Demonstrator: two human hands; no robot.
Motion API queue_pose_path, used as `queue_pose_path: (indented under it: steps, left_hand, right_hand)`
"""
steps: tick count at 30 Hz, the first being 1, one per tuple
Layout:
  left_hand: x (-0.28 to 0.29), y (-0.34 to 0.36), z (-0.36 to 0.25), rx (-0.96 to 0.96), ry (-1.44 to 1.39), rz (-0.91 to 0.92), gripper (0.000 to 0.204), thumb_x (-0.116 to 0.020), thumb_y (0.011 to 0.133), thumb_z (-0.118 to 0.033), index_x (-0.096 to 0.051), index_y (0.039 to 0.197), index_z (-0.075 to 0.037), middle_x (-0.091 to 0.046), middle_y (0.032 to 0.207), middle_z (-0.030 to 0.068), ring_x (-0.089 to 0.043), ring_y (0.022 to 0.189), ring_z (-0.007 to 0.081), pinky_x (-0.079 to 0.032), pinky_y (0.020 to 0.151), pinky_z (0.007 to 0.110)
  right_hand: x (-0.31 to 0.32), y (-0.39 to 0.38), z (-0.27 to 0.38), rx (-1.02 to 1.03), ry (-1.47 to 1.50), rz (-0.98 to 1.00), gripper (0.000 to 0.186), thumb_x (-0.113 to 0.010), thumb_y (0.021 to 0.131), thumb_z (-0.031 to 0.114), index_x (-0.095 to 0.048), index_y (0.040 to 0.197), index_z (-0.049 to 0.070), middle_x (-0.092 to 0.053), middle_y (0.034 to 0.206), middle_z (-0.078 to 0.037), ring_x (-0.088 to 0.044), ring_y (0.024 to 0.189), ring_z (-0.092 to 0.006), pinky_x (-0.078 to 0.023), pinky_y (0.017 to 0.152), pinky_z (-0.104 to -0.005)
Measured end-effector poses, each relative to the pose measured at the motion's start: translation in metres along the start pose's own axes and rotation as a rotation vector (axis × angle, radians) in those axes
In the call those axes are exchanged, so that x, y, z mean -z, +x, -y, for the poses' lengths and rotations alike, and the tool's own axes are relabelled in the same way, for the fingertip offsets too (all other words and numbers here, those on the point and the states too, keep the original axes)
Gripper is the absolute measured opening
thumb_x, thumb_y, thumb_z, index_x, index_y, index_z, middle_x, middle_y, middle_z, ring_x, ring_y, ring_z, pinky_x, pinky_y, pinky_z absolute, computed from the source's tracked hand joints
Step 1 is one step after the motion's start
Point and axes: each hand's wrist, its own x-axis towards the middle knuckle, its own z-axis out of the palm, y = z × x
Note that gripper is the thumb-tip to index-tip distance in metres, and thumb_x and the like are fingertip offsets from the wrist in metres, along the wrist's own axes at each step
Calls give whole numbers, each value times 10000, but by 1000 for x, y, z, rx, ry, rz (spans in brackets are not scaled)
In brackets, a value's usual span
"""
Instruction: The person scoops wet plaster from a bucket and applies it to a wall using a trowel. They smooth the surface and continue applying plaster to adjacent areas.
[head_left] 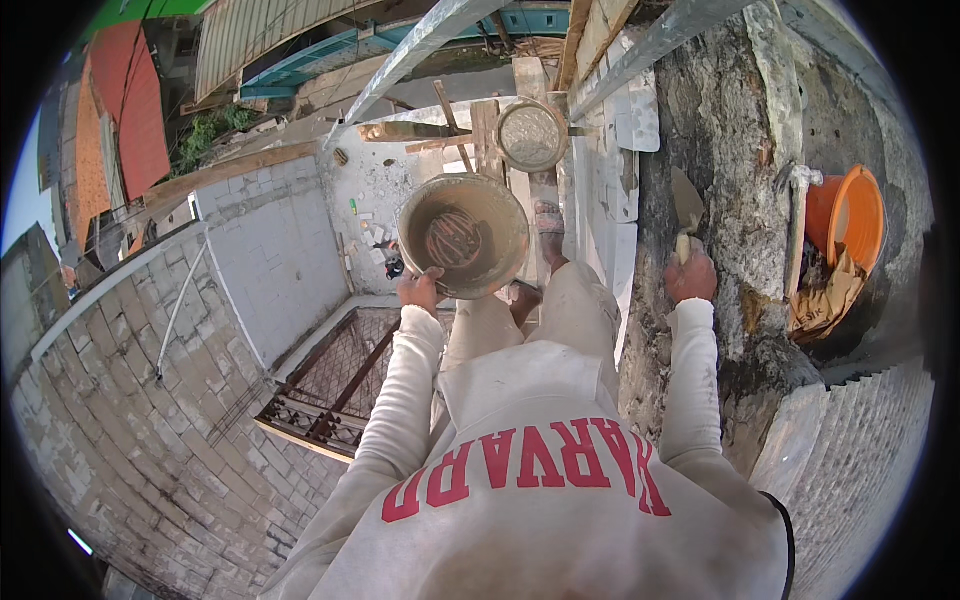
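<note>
My left hand [420,290] grips the near rim of a round, mortar-smeared bucket [503,235], which is tilted so its inside shows. Reddish streaks mark the bucket's bottom; I cannot tell what they are. On the right, my right hand [691,274] is closed around the pale handle of a trowel [687,200]. The trowel's pointed blade lies over the rough, cement-stained wall top [730,110]. Beyond the held bucket, a second round container [531,137] of grey mortar rests on the wooden planks [486,135].
An orange bucket [860,210] lies tipped at the right beside a torn brown paper bag [828,300]. A metal beam [420,50] slants across the far side. Below at left are a block wall [150,350], a metal grille [345,370] and a lower floor with scattered debris [375,235].
</note>
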Motion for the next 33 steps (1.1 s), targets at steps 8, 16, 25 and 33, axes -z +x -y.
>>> queue_pose_path:
  steps: [8,16,25,33]
  left_hand:
    - [112,19,146,169,-147,-220,385,-694,817,1,-622,1175,120,-719,1038,222,-760,832,330,-693,684,447]
    - [170,-40,245,537,-623,-595,412,-665,872,-125,-600,1164,159,-728,1060,283,-769,852,378,-696,704,470]
    - [218,-97,391,650,-1171,-764,225,-557,978,-70,-591,1117,104,-691,1056,252,-705,1002,370,-687,822,464]
    - [297,-88,459,514,-1427,-973,390,-725,933,-230,-603,1178,48,-680,1166,226,-669,1098,326,-661,860,384]
  right_hand:
    - [8,-25,-31,285,-301,207,460,-630,870,106,-506,1298,-9,-659,1167,-307,-656,1048,-503,-543,892,-571]
    - [-1,-19,-52,295,-604,280,480,-675,800,182,-602,1238,-2,-710,964,-287,-680,950,-511,-560,818,-550]
    - [3,5,-58,523,-710,325,524,-752,749,295,-700,1172,-10,-744,1003,-252,-712,981,-471,-573,885,-526]
    - [4,-37,40,581,-607,286,433,-742,753,269,-743,1082,-13,-735,1012,-285,-701,963,-481,-564,862,-526]
